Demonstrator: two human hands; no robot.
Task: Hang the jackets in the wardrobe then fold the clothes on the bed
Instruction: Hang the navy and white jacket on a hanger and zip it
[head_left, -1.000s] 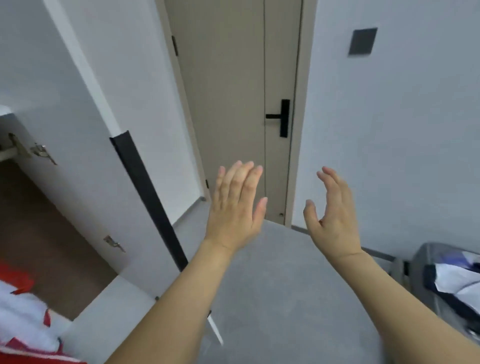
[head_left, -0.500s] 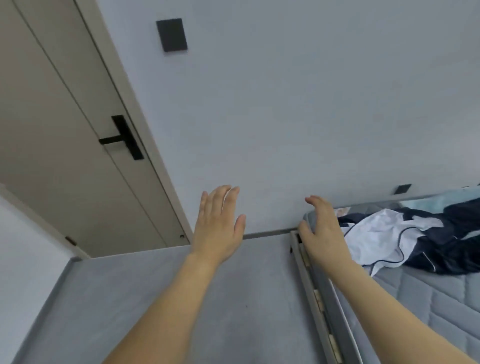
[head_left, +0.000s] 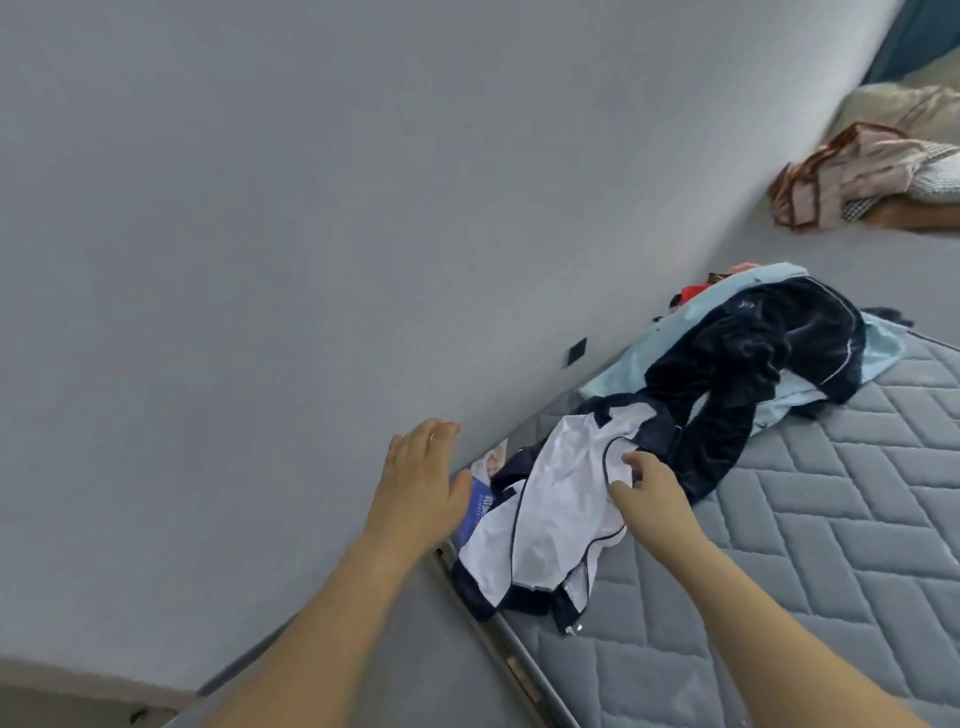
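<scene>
A white jacket with navy trim lies crumpled at the near corner of the grey quilted mattress. Beyond it are a dark navy garment, a light blue garment under that, and a bit of red cloth. My right hand reaches over the white jacket, its loosely curled fingertips and thumb touching the fabric. My left hand hovers with straight fingers just left of the jacket, close to the wall, holding nothing.
A grey wall runs along the bed's left side, with a black socket low on it. The bed frame's metal edge borders the grey floor. A blue printed sheet sits in the gap. A brown-and-pink bag lies far right.
The view has swung right from the wardrobe and door to the bed. Both hands came forward to the white jacket; my right hand now touches it.
</scene>
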